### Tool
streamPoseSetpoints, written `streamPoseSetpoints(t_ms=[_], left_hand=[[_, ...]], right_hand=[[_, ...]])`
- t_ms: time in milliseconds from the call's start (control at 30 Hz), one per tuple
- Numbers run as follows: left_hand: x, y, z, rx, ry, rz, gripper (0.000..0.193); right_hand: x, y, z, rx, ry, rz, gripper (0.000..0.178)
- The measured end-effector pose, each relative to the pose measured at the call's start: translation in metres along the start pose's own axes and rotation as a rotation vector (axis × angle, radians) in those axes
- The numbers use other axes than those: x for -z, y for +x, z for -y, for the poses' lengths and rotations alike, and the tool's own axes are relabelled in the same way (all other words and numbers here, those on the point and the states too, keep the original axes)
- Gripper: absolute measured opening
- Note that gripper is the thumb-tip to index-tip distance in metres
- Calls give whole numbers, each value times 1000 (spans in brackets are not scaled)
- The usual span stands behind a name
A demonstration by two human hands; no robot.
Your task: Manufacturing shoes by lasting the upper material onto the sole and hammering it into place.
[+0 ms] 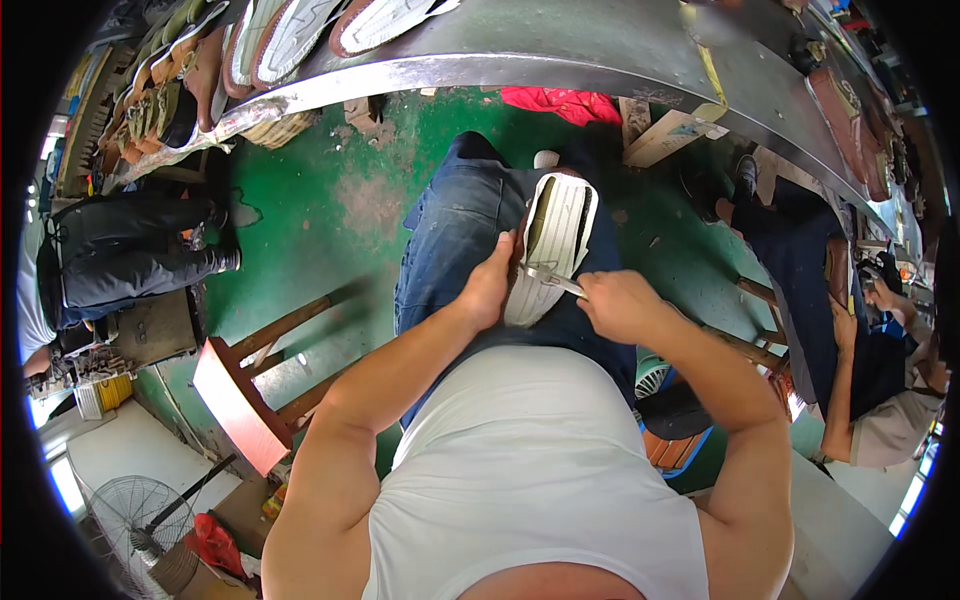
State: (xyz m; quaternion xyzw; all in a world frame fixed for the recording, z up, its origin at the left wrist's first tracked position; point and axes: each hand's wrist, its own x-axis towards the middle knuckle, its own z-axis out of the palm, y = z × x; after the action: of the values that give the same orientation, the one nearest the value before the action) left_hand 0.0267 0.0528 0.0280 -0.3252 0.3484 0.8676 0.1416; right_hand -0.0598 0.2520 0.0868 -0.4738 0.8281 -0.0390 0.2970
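Observation:
A shoe (566, 215) lies across my lap with its underside up, showing white ribbed material over a brown upper. A dark gap runs along one side of that white layer. My left hand (490, 280) grips the shoe's left edge, with the thumb along its side. In my right hand (622, 305) is a silver metal tool that looks like pincers (556, 279), its head against the left-middle of the shoe's underside. My fingers hide most of the tool's handle.
Across the front runs a metal-edged workbench (560, 70) with several white-bottomed shoes (295, 40) at its left. A wooden stool (240, 405) and a standing fan (140, 520) are to the left. Co-workers are on both sides. A red cloth (562, 103) lies beneath the bench.

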Motion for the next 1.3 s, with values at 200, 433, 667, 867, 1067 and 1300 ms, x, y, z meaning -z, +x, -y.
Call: streamPoseSetpoints(t_ms=[200, 433, 667, 867, 1067, 1300], left_hand=[[16, 38, 30, -462, 840, -421, 55], [23, 37, 28, -867, 1167, -189, 49], [12, 29, -1, -720, 1500, 33, 57], [-27, 9, -40, -369, 1755, 130, 64], [18, 8, 4, -758, 1211, -89, 70], [19, -21, -10, -207, 1103, 83, 87]], right_hand=[[-4, -12, -9, 23, 201, -143, 24], [13, 15, -10, -173, 65, -220, 23], [9, 7, -44, -206, 400, -81, 20], [9, 45, -46, -166, 381, -372, 34], [22, 33, -33, -129, 388, -235, 39], [-17, 6, -32, -170, 503, -166, 34]])
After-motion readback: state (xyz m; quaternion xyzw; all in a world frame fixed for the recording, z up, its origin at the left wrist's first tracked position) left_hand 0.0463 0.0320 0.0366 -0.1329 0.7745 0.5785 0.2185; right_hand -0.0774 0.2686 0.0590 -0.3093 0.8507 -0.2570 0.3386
